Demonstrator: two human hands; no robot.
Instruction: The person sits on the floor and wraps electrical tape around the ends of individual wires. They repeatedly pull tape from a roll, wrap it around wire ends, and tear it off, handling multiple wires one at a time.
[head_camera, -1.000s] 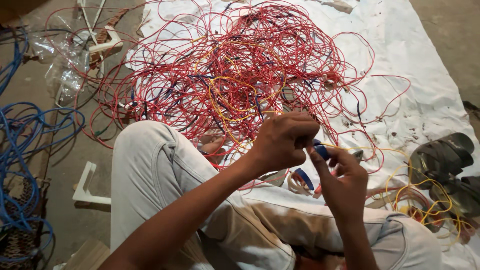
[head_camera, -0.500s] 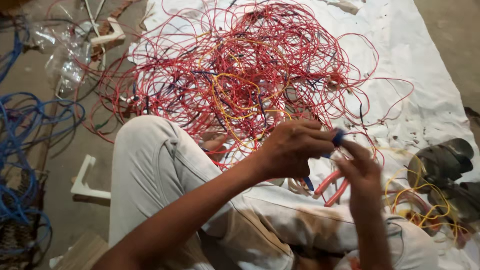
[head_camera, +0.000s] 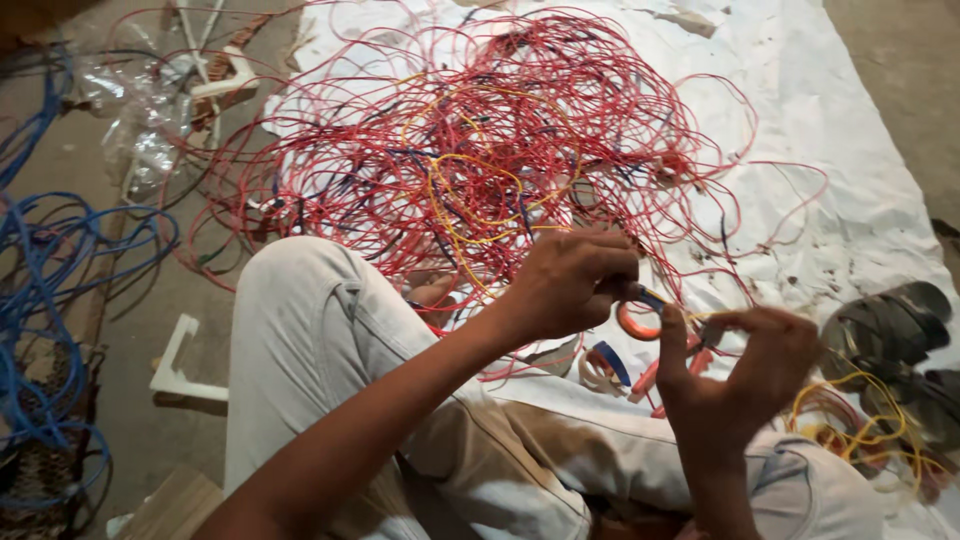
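Left hand (head_camera: 570, 280) fingers pinched shut on a small blue-tipped wire end (head_camera: 650, 298), above the lap. Right hand (head_camera: 745, 375) fingers curled, thumb up just beside it; grip unclear. Red wire tangle (head_camera: 500, 150) lies on white sheet (head_camera: 850, 200) beyond.

My left hand (head_camera: 570, 285), knuckles up, is curled into a loose fist with thumb and fingertips pinched together at its right edge. My bare left forearm runs from the near left. My right hand (head_camera: 740, 385) rises just right of it, thumb upright, fingers bent over, above my bent knees.
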